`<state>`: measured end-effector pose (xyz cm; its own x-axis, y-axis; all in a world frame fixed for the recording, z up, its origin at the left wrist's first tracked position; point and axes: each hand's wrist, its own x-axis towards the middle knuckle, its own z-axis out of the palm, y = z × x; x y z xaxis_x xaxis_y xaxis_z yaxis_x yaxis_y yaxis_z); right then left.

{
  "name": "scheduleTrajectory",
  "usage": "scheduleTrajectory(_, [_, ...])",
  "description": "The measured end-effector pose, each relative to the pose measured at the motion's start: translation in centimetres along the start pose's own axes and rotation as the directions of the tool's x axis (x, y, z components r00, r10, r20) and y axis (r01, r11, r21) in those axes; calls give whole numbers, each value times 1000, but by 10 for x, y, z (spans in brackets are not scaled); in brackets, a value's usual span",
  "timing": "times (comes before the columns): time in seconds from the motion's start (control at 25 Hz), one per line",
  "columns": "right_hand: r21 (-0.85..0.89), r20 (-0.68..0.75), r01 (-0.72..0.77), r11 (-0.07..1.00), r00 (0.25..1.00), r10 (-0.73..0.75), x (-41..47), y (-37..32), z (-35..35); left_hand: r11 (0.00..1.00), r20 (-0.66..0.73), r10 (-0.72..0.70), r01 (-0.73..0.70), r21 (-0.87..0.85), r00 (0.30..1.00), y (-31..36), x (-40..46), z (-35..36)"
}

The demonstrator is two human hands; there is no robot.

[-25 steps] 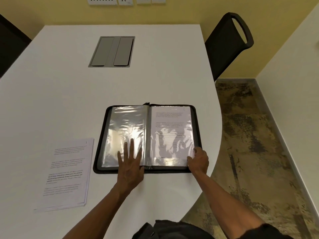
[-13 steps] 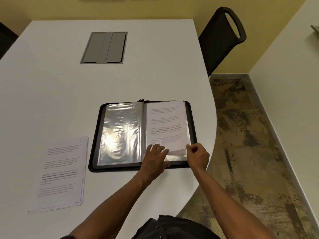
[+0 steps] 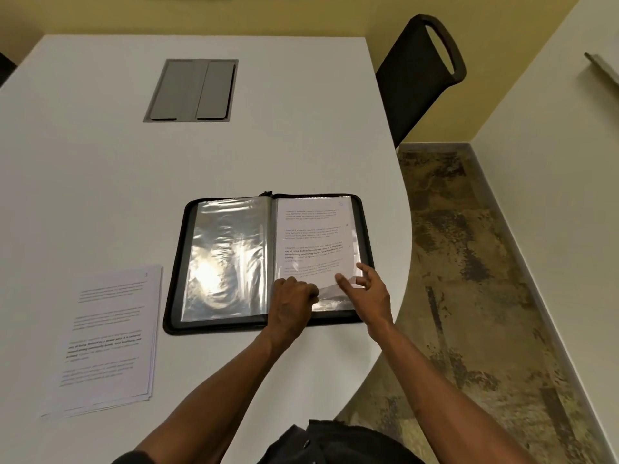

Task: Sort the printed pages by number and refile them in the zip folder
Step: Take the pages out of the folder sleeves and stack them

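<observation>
The zip folder (image 3: 268, 262) lies open flat on the white tabletop (image 3: 100, 179), near its rounded right edge. Its left side shows an empty clear sleeve (image 3: 227, 259) that glares under the light. Its right side holds a printed page (image 3: 315, 242) in a sleeve, with the near right corner lifted and curled.

Your left hand (image 3: 293, 304) has its fingers curled at the near edge of that page; its grip looks to pinch the plastic or the paper there, though you cannot tell which layer. Your right hand (image 3: 368, 289) hovers over the lifted corner with fingers spread and relaxed, its grip loose, holding nothing.

The stack of loose printed pages (image 3: 110, 336) lies left of the folder, apart from it. The text and corner numbers on every sheet are too blurred to read.

Farther off, a grey cable hatch (image 3: 192, 90) sits flush in the tabletop. A black chair (image 3: 418, 75) stands at the far right against the yellow wall (image 3: 301, 15). A dark garment (image 3: 335, 443) is cut off at the near edge.
</observation>
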<state>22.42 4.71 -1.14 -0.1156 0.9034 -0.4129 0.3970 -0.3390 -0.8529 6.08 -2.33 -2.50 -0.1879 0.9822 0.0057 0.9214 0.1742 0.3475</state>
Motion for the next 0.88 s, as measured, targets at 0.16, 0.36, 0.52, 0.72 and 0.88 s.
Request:
scheduleTrajectory(0.16, [-119, 88, 48, 992, 995, -37, -10, 10, 10, 933, 64, -175, 186, -309, 982, -6, 8, -3])
scheduleTrajectory(0.36, [66, -91, -118, 991, 988, 124, -10, -1, 37, 878, 83, -227, 241, -413, 970, -1, 7, -6])
scheduleTrajectory(0.52, [49, -224, -151, 987, 962, 159, -9, -9, 55, 852, 1, -299, 268, -451, 954, 2, 3, -8])
scheduleTrajectory(0.72, [8, -332, -204, 979, 923, 195, 6, -8, 54, 828, -45, -312, 248, -503, 949, 1, -7, -1])
scheduleTrajectory(0.88, [-3, -293, -225, 974, 932, 215, 3, 5, 42, 901, -120, -238, 173, -398, 964, -2, -34, 17])
